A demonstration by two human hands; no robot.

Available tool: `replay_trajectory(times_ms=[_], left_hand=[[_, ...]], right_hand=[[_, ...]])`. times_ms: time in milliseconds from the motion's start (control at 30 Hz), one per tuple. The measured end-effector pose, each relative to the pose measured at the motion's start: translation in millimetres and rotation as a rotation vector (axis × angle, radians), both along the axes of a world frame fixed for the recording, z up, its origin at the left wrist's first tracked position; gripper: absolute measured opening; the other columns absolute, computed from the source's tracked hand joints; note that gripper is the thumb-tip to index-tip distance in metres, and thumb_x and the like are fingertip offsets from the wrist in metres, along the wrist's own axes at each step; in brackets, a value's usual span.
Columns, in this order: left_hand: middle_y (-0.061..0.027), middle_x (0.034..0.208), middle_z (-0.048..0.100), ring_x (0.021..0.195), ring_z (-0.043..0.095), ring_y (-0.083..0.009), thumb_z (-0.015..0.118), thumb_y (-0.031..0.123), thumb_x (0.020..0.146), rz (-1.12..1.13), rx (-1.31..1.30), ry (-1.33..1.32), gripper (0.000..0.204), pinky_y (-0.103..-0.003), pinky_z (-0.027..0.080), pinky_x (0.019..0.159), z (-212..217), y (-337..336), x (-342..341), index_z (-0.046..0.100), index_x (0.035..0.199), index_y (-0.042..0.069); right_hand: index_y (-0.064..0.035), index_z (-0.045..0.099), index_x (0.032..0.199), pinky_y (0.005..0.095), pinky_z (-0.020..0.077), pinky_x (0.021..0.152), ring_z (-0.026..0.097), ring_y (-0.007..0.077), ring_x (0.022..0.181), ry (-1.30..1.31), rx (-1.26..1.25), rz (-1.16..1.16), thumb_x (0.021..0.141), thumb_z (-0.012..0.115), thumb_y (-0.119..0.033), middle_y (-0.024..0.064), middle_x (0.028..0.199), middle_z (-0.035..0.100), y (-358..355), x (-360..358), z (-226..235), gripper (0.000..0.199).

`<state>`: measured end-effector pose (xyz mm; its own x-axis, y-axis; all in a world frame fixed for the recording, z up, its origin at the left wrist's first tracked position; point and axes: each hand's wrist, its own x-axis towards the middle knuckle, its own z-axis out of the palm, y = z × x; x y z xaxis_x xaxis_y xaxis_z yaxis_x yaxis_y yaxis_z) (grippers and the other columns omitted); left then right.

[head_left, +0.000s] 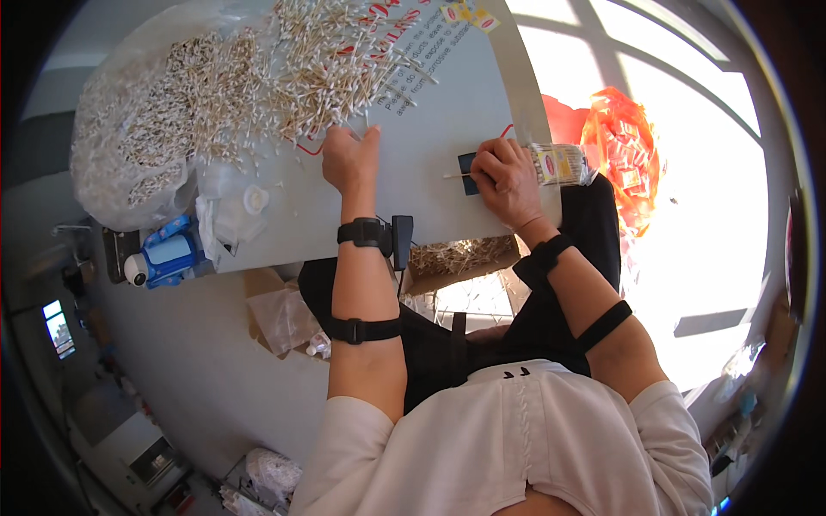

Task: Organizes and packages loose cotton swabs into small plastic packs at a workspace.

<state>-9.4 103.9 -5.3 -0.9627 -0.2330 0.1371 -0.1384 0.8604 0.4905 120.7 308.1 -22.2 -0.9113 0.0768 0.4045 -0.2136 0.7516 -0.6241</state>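
A: Nearest us is the white shirt, then two bare forearms with black straps reaching up to the pale surface. Why is the right hand bunched like that?

B: Its grip is closed around a clear packet of cotton swabs, probably to keep the bundle together; one loose swab pokes out leftward over a small dark card.

A: And the left hand?

B: Fingers open, flat at the edge of the big swab heap, holding nothing, seemingly to steady or rake.

A: Anything unclear?

B: The right fingertips are hidden by the knuckles. The orange bag is washed out by glare, and the tray of swabs below the edge is half covered.
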Motion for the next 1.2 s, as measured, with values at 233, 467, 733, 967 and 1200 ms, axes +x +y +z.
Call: replay_trajectory(times_ms=[233,467,733,967,1200], left_hand=[[-0.0137,0.082,0.069,0.076,0.066,-0.0353,0.07,0.023,0.081,-0.244,0.117,-0.255,0.019,-0.045,0.051,0.07,-5.6,13.9,22.7,0.065,0.083,0.005],[-0.0105,0.098,0.061,0.089,0.061,-0.0308,0.078,0.011,0.073,-0.404,0.062,0.082,0.025,-0.043,0.049,0.077,-0.9,11.0,-9.1,0.067,0.096,0.008],[-0.0078,0.094,0.061,0.098,0.055,-0.0321,0.082,0.017,0.07,-0.552,-0.323,0.109,0.021,-0.042,0.048,0.082,4.8,9.5,-79.6,0.074,0.089,0.016],[-0.0097,0.103,0.062,0.105,0.053,-0.0328,0.083,0.02,0.068,-0.619,-0.086,-0.429,0.018,-0.041,0.048,0.089,12.4,32.5,-58.1,0.074,0.082,0.015],[-0.011,0.096,0.063,0.096,0.057,-0.0332,0.08,0.018,0.067,-0.712,0.027,0.093,0.025,-0.042,0.049,0.086,4.4,37.4,-23.2,0.072,0.09,0.012]], right_hand=[[-0.0092,0.059,0.079,0.0392,0.0415,0.077,0.055,0.0264,0.088,-0.01,-0.009,-0.011,0.073,0.067,-0.008,0.0037,0.092,0.057,4.3,1.0,0.0,0.01],[-0.0094,0.059,0.078,0.0389,0.0412,0.076,0.055,0.0261,0.088,-0.021,-0.018,-0.003,0.073,0.067,-0.008,0.004,0.092,0.057,2.1,-0.3,2.9,0.01],[-0.0113,0.059,0.078,0.039,0.0397,0.077,0.054,0.0259,0.09,-0.044,-0.025,0.011,0.074,0.068,-0.008,0.0037,0.093,0.056,1.1,2.5,4.8,0.011],[-0.0114,0.058,0.079,0.0386,0.0397,0.077,0.054,0.0259,0.089,-0.059,-0.002,-0.008,0.075,0.066,-0.009,0.0034,0.093,0.056,3.7,3.0,1.9,0.009],[-0.0113,0.058,0.078,0.0385,0.0403,0.078,0.053,0.0259,0.089,-0.036,-0.012,-0.003,0.075,0.066,-0.01,0.0032,0.092,0.055,2.3,1.7,4.2,0.009]])
